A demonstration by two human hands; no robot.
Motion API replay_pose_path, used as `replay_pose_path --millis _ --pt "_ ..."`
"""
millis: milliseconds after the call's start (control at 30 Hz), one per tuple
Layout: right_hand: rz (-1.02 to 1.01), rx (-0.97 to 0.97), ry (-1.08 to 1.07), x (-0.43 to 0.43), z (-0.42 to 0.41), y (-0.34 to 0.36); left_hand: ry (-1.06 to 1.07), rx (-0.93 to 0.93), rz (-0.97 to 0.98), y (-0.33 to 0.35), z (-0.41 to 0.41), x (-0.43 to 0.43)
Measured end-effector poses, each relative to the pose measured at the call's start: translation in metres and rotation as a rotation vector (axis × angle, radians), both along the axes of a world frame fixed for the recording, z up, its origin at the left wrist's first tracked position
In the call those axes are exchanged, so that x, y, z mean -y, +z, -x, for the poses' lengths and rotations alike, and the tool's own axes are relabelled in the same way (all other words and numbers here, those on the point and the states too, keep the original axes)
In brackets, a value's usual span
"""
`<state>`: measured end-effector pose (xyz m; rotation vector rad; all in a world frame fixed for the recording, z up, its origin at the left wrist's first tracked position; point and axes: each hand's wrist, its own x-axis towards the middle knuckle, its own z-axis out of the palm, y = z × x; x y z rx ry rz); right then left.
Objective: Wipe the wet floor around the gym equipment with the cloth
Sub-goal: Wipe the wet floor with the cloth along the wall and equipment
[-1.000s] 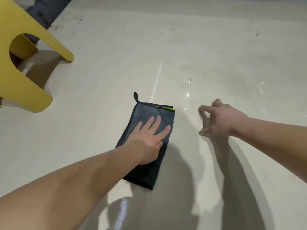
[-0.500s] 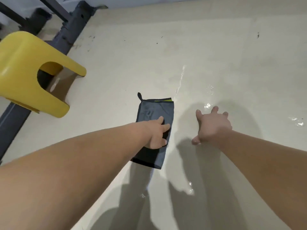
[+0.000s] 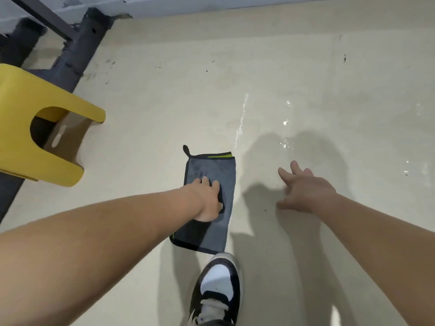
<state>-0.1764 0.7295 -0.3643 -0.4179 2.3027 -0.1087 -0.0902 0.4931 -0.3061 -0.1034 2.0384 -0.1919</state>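
Note:
A dark grey cloth (image 3: pixel 211 168) with a black hem, a hanging loop and a lime-green strip lies flat on the beige floor (image 3: pixel 164 102). My left hand (image 3: pixel 207 200) rests on its middle, arched, with bent fingertips pressing down. My right hand (image 3: pixel 303 189) is low over the floor to the right of the cloth, fingers spread, holding nothing. Wet shiny patches (image 3: pixel 286 144) and a thin water streak (image 3: pixel 240 128) lie just beyond the cloth and my right hand.
A yellow plastic stool (image 3: pixel 28 128) stands at the left. Behind it runs the dark metal frame of gym equipment (image 3: pixel 77 52), up to the grey wall. My black-and-white shoe (image 3: pixel 217 288) is planted just behind the cloth.
The view has risen and pulled back, bringing my shoe and more of the frame into sight. My left hand's fingers went from flat to bent on the cloth. My right hand spread its fingers.

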Motion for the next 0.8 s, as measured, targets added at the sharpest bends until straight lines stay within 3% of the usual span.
replay_pose_path --millis 67,133,300,467,533,700,800 --pt "0.0 0.012 0.017 -0.001 0.001 -0.005 0.129 -0.036 -0.04 -0.04 -0.015 0.003" --pt "-0.009 0.027 0.022 0.003 0.0 -0.005 0.233 -0.196 -0.11 -0.068 -0.029 0.008" --pt "0.015 0.012 -0.031 0.013 0.009 0.0 0.181 -0.56 -0.191 -0.108 0.038 0.016" --pt "0.253 -0.106 -0.391 -0.014 0.031 0.023 0.207 -0.617 -0.191 -0.119 0.126 -0.041" --pt "0.24 -0.124 -0.401 -0.024 0.034 0.024 0.124 -0.615 -0.213 -0.115 0.115 -0.065" --pt "0.147 -0.195 -0.383 -0.043 0.043 0.008 -0.425 -0.677 -0.518 -0.126 0.082 -0.06" --pt "0.076 -0.265 -0.346 -0.049 0.05 0.002 -0.47 -0.765 -0.542 -0.138 0.121 -0.03"
